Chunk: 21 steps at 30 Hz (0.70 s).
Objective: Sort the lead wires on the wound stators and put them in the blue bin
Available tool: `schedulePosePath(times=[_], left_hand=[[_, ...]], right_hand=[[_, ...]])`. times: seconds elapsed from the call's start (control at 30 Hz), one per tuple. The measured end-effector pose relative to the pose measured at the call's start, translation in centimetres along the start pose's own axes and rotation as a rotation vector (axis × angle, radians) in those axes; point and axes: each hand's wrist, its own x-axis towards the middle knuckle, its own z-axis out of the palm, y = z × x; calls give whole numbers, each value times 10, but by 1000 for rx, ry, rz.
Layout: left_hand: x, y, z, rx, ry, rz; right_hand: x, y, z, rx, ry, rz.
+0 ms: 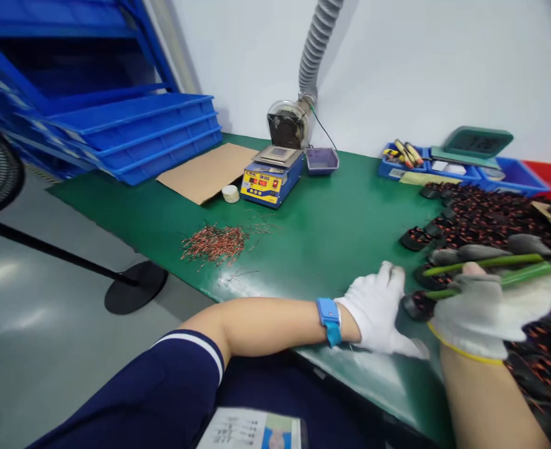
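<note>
My left hand [378,308], in a white glove with a blue strap at the wrist, lies on the green table [331,237] with its fingers stretched out and nothing in it. My right hand [483,308], in a white glove with a yellow hem, is around green-handled pliers [528,274]; their metal end at the right is blurred. Just left of that hand sits a small black part with copper wire ends [418,305]. Another such part [416,238] lies farther back. Many similar black parts [485,215] cover the table's right side, partly hidden by my right hand.
A pile of copper-coloured wire pieces [214,243] lies left of centre. Behind it stand a blue-and-yellow heated unit [270,181], a round white tub [230,194], cardboard [205,171] and an extraction hose [320,43]. Blue trays [158,134] stack left; small blue bins [513,174] stand back right.
</note>
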Motion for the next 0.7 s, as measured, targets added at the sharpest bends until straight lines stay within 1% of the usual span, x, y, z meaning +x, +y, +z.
schedulePosePath(times=[0.07, 0.13, 0.2, 0.27, 0.3, 0.37, 0.43, 0.47, 0.53, 0.63, 0.7], left_hand=[[-6, -14, 0, 69, -4, -47], [-16, -34, -10, 146, -39, -132], [-31, -57, -26, 224, -56, -258], [-49, -76, -44, 299, -40, -387], [-59, -84, -53, 330, -35, -443], [-72, -96, -71, 389, -25, -524], [-73, -107, -85, 450, 1, -548], [-68, -112, -91, 474, 16, -548], [-47, -124, -98, 500, 34, -556], [-11, -144, -99, 509, 37, -630], [2, -153, -96, 513, 30, -697]], right_hand=[[-8, 0, 2, -160, -183, -42], [-19, -2, 11, -345, -419, -17], [-31, -7, 23, -661, -624, 20], [-41, -10, 34, -1000, -815, 17], [-44, -11, 38, -1111, -901, 1], [-46, -9, 41, -1207, -1034, -44], [-43, -3, 39, -1235, -1080, -67], [-40, -1, 37, -1243, -1083, -67], [-35, 4, 34, -1246, -1083, -55], [-31, 5, 33, -1226, -1100, -50], [-31, 3, 34, -1225, -1108, -54]])
